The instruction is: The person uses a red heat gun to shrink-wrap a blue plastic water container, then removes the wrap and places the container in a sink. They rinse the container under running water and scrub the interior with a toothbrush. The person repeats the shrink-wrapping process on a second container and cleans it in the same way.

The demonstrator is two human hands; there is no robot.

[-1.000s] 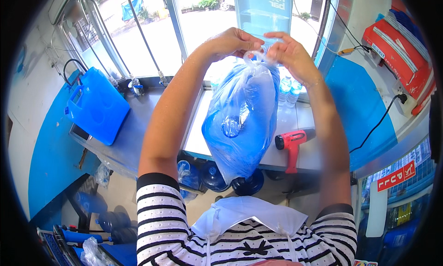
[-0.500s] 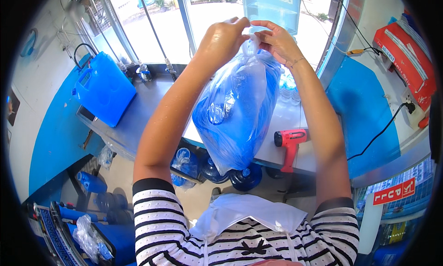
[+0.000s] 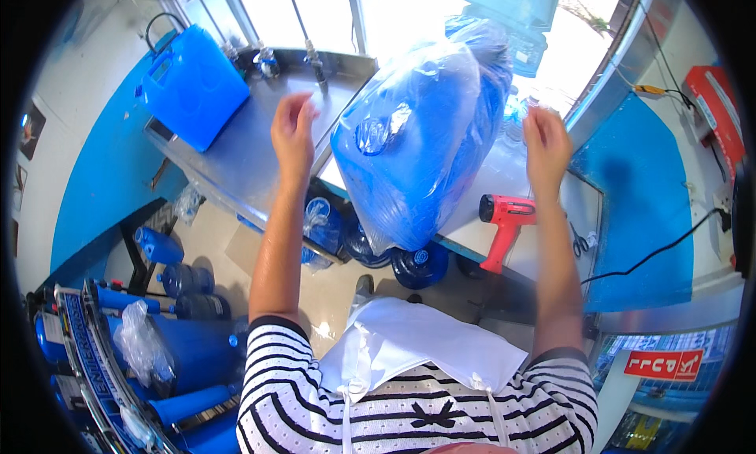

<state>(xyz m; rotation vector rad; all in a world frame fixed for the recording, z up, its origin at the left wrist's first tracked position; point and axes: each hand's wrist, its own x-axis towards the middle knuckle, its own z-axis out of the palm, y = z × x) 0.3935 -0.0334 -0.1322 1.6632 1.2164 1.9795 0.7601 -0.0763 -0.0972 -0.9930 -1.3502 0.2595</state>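
A big blue water container in a clear plastic bag point(image 3: 417, 139) stands tilted on the counter between my hands, touching neither. Its round cap shows through the film, and the gathered top of the bag sags toward the far right. My left hand point(image 3: 294, 143) is raised left of the bag, fingers half curled and thumb apart, holding nothing that I can see. To the right of the bag my right hand point(image 3: 547, 151) hovers with loosely bent fingers, slightly blurred, and no held thing shows. Below it lies a red heat gun point(image 3: 505, 222) on the counter.
A blue jerrycan point(image 3: 195, 88) stands on the steel sink top point(image 3: 236, 151) at left, near the taps point(image 3: 313, 60). Scissors point(image 3: 581, 243) lie right of the heat gun. Small clear bottles point(image 3: 513, 123) stand behind. Dark blue water jugs point(image 3: 420, 266) sit under the counter. A black cable point(image 3: 657, 253) hangs right.
Both hands have let go of the bag's twisted top and moved apart and down, one to each side. The bag's top has loosened and leans right. The view has shifted slightly.
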